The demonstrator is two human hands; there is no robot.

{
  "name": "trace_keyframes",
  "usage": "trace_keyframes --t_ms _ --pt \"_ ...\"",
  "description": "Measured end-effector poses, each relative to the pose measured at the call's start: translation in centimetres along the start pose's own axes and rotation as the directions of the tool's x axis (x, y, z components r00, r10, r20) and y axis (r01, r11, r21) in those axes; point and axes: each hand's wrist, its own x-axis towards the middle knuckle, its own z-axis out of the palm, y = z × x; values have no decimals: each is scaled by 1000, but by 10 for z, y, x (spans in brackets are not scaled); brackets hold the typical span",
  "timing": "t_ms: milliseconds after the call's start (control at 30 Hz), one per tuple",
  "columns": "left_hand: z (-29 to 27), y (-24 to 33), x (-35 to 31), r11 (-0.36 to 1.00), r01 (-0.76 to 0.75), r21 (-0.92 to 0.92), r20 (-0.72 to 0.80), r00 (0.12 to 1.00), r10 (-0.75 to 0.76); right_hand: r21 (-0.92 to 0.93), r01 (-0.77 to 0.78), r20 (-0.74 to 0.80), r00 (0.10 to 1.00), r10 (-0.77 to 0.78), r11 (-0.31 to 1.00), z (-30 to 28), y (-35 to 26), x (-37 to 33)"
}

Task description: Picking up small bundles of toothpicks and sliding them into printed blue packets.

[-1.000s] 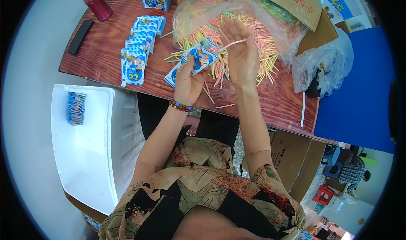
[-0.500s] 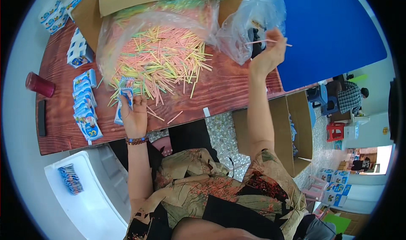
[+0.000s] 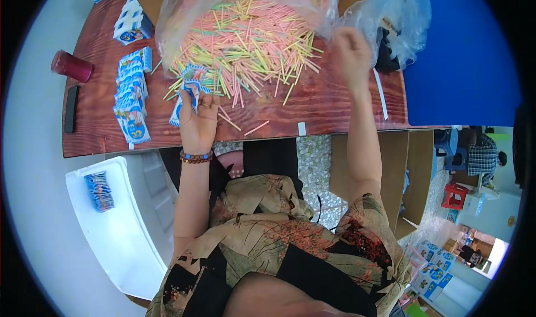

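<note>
My left hand (image 3: 199, 119) is palm up at the near edge of the stick pile, thumb and fingers closed on a small blue and white packet (image 3: 192, 78). Another such packet (image 3: 175, 115) lies partly under that hand. Beyond it spreads a big heap of thin pink, yellow and green sticks (image 3: 245, 43), spilling from a clear plastic bag (image 3: 178, 15). My right hand (image 3: 352, 49) is over the table just right of the heap. Motion blurs its fingers, and I cannot make out anything in them.
Left of the heap lies a row of overlapping packets (image 3: 131, 102), near small boxes (image 3: 133, 24), a dark red cup (image 3: 72, 66) and a black bar (image 3: 71, 109). A clear bag (image 3: 399, 15) stands right. Below are a white bin (image 3: 125, 233) and cardboard box (image 3: 416, 177).
The view has shifted, so the table sits higher in it. My right hand has moved left, away from the clear bag; the pink stick it held no longer shows. My left hand keeps its packet.
</note>
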Motion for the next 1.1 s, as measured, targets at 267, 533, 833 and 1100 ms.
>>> trace_keyframes --t_ms 267,533,833,1100 --pt "9 6 -12 998 -6 63 -41 999 9 -671 8 428 821 378 742 40 -55 -64" --pt "10 -10 -11 994 -5 105 -48 999 10 -762 123 482 764 430 636 51 -48 -79" --pt "8 -11 -17 995 21 93 -63 998 -16 398 -413 445 868 221 819 82 -118 -58" --pt "19 -5 -26 995 -23 92 -15 1000 24 303 12 288 952 -104 953 135 -140 -61"
